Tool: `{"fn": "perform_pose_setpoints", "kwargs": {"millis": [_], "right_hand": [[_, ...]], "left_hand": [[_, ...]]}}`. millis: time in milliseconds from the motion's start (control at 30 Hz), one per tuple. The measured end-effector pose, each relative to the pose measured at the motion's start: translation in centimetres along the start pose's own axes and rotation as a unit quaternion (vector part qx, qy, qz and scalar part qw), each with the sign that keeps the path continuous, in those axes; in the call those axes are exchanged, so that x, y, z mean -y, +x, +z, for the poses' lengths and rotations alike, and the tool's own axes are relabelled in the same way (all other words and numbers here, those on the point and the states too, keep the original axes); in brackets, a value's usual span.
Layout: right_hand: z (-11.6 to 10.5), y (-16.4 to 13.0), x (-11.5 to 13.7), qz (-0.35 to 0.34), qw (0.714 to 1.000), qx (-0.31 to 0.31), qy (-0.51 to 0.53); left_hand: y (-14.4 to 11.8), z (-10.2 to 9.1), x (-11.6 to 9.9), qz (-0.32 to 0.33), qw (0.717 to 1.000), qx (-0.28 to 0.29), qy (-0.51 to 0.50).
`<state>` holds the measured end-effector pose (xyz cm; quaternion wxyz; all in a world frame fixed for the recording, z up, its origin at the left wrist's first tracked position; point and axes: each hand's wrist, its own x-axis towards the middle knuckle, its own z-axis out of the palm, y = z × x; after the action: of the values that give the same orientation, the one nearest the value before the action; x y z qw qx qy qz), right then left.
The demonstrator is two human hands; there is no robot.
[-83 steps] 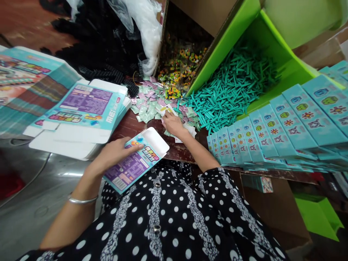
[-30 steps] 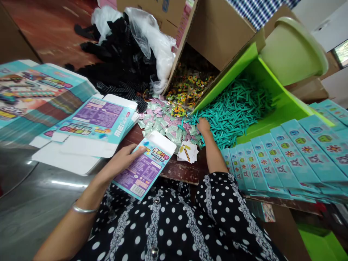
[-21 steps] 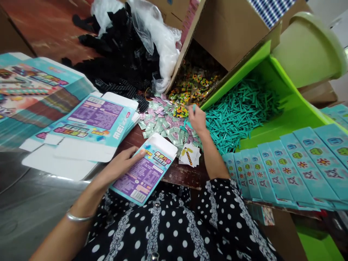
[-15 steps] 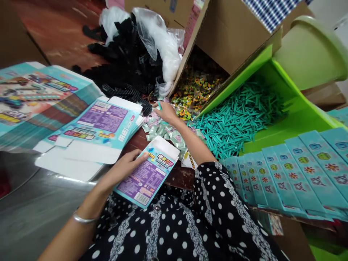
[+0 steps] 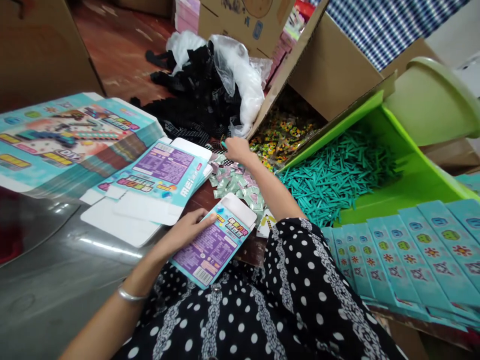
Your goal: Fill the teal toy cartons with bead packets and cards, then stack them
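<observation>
Two hands are busy at the table edge. The left hand (image 5: 186, 231) lies with fingers spread on a small box (image 5: 215, 242), pinning it against the lap, its white flap open toward the far side. The right hand (image 5: 236, 148) reaches far across, fingers closed on a teal stick (image 5: 224, 145) whose tip pokes out past the knuckles, right at the near edge of the black grid pieces (image 5: 195, 100). Just under that wrist lies a heap of small sachets (image 5: 234, 180), green and pink. Left of the box, flat cartons (image 5: 161, 175) sit stacked, with a bigger stack (image 5: 67, 140) further left. Right of the arm, a green bin (image 5: 408, 170) spills teal sticks (image 5: 337, 170), and a cardboard box (image 5: 326, 70) behind holds colourful beads (image 5: 285, 135). Near right, filled boxes (image 5: 405, 255) stand in an overlapping row.
</observation>
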<state>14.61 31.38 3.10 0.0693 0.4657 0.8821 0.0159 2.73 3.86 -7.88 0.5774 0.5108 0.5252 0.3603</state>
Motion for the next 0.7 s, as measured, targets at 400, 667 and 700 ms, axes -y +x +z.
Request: {"fn": "perform_pose_setpoints", "kwargs": {"millis": [400, 667, 700], "right_hand": [[-3.4, -16.5, 0.6, 0.118, 0.989, -0.090, 0.026], [-5.4, -21.1, 2.7, 0.077, 0.992, -0.089, 0.054], [-5.8, -21.4, 2.2, 0.064, 0.991, -0.095, 0.071]], "left_hand": [[0.2, 1.6, -1.5, 0.048, 0.991, -0.123, -0.027], [-1.6, 3.3, -3.6, 0.089, 0.982, -0.136, -0.097], [-1.8, 3.3, -3.8, 0.096, 0.981, -0.138, -0.095]]}}
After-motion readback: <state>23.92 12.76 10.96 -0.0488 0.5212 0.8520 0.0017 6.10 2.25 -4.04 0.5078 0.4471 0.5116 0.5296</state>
